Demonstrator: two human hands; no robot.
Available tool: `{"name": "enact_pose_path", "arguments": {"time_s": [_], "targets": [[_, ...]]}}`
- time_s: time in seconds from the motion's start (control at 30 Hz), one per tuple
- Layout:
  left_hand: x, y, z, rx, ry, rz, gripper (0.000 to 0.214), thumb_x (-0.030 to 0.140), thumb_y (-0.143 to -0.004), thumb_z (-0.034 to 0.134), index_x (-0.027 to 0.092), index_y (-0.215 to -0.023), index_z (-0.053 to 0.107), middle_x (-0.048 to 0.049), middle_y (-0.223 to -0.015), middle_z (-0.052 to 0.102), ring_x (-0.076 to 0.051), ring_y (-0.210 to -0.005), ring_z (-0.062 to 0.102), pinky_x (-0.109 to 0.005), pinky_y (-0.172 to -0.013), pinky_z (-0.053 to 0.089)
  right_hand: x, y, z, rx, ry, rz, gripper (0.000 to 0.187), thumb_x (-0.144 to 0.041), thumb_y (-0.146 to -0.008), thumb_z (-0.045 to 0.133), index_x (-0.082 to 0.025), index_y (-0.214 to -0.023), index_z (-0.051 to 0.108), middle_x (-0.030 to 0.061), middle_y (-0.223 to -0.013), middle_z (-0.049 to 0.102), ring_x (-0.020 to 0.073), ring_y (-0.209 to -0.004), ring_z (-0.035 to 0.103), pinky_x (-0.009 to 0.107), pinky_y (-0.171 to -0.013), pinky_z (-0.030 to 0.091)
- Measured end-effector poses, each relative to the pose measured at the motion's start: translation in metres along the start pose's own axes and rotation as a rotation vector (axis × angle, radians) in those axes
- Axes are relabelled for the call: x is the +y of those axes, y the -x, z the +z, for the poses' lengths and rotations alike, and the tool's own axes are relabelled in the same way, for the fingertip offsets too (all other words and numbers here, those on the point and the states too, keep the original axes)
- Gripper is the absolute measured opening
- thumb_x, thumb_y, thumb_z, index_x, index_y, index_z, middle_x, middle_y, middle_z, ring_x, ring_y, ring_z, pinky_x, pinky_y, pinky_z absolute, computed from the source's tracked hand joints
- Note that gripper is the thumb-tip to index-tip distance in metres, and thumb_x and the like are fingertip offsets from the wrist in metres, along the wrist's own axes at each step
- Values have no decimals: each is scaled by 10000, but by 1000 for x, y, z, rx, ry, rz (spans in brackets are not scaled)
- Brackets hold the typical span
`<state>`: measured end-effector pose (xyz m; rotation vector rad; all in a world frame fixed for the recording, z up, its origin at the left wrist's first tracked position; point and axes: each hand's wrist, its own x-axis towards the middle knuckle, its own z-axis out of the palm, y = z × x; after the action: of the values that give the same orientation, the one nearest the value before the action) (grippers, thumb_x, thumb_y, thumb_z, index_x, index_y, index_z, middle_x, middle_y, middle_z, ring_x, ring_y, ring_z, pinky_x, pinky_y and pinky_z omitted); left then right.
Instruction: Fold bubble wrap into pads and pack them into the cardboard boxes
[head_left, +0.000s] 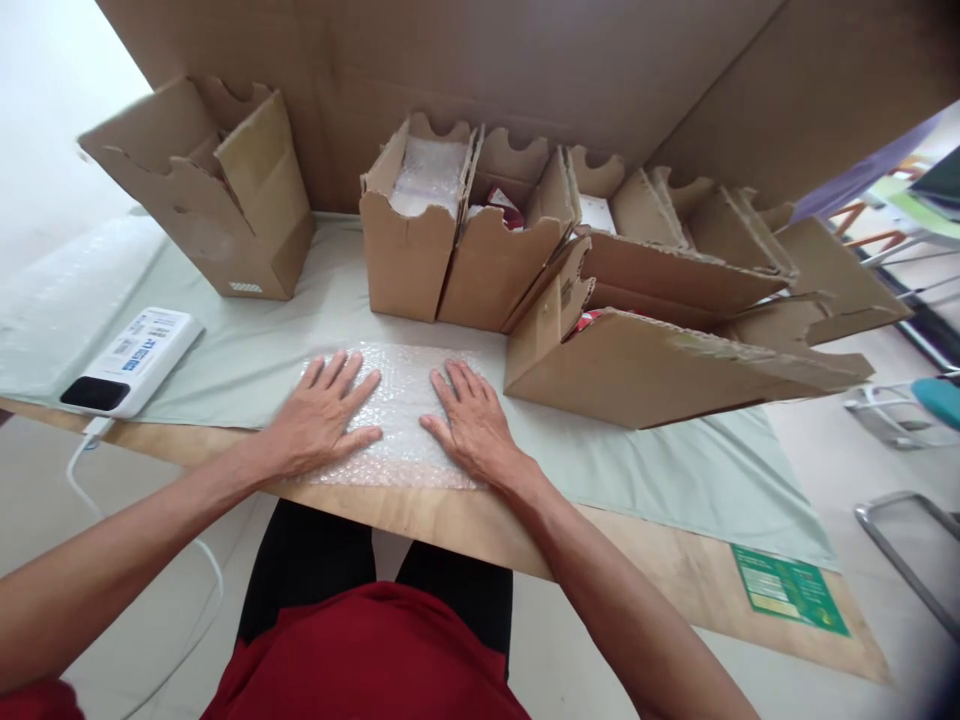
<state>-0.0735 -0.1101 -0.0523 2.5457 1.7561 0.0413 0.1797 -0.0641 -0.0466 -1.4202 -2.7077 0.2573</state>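
Note:
A sheet of clear bubble wrap lies flat at the table's front edge, its near end reaching over the bare wood. My left hand rests palm down on its left part with the fingers spread. On the right part lies my right hand, also flat, fingers stretched out and thumb pointing inward. Between the two thumbs a strip of the bubble wrap shows. Neither hand grips anything. Whether anything lies under the sheet I cannot tell.
Behind the sheet stand cardboard bins, one holding bubble wrap pieces, another a red item. A long cardboard box lies to the right. At the left are a tall carton, a white power bank with a cable, and more bubble wrap.

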Motion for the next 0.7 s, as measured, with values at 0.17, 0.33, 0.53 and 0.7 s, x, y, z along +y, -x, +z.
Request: {"name": "enact_pose_path", "arguments": {"time_s": [0.17, 0.33, 0.53, 0.7], "targets": [[-16, 21, -3, -11, 4, -120, 837, 668, -975, 438, 108, -1591, 351, -274, -1685, 239, -453, -1580, 164, -653, -1243, 138, 16, 24, 0, 7, 29, 69, 677, -494, -1044, 511, -105, -1589, 406, 192, -1683, 276, 331, -1575, 215, 519, -1264, 227], [-5, 16, -12, 98, 23, -166, 665, 550, -1037, 346, 134, -1553, 402, -233, -1682, 286, -395, -1582, 214, -628, -1259, 118, 13, 35, -6, 46, 14, 83, 621, -441, -1055, 468, -81, -1561, 440, 189, -1662, 329, 336, -1554, 272, 512, -1243, 281], [10, -16, -15, 10, 25, -53, 681, 538, -1042, 343, 119, -1578, 378, -216, -1701, 248, -371, -1596, 170, -553, -1280, 128, -10, -9, -12, 67, -41, 8, 608, -415, -1064, 474, -119, -1589, 401, 154, -1678, 312, 295, -1563, 251, 462, -1250, 262], [-12, -13, -3, 4, -7, -175, 845, 679, -977, 391, 118, -1605, 330, -253, -1702, 203, -470, -1574, 161, -614, -1244, 147, -1, -23, -1, 78, -23, 84, 677, -485, -1044, 527, -82, -1577, 415, 202, -1666, 316, 338, -1556, 253, 485, -1265, 188]]}}
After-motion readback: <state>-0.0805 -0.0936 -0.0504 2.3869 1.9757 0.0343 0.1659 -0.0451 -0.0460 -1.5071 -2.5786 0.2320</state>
